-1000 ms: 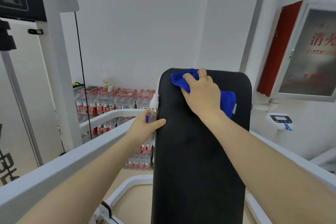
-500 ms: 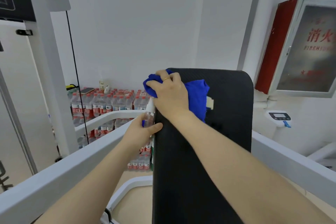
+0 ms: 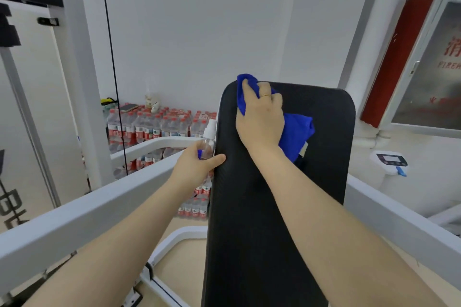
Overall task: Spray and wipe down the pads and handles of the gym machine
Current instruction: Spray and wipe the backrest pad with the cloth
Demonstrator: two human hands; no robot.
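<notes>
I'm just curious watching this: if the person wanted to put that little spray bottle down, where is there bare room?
The black pad is bare below the right hand and blue cloth. The white frame bar offers a flat top. Crowded: the water bottles by the wall.

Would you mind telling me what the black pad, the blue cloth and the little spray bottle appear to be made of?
Black pad: probably vinyl or synthetic leather over padding; matte, with a fine ribbed texture.
Blue cloth: soft fabric, likely microfibre; it bunches and folds under the right hand.
Spray bottle: clear plastic by its look, with a white nozzle, held in the left hand.
</notes>
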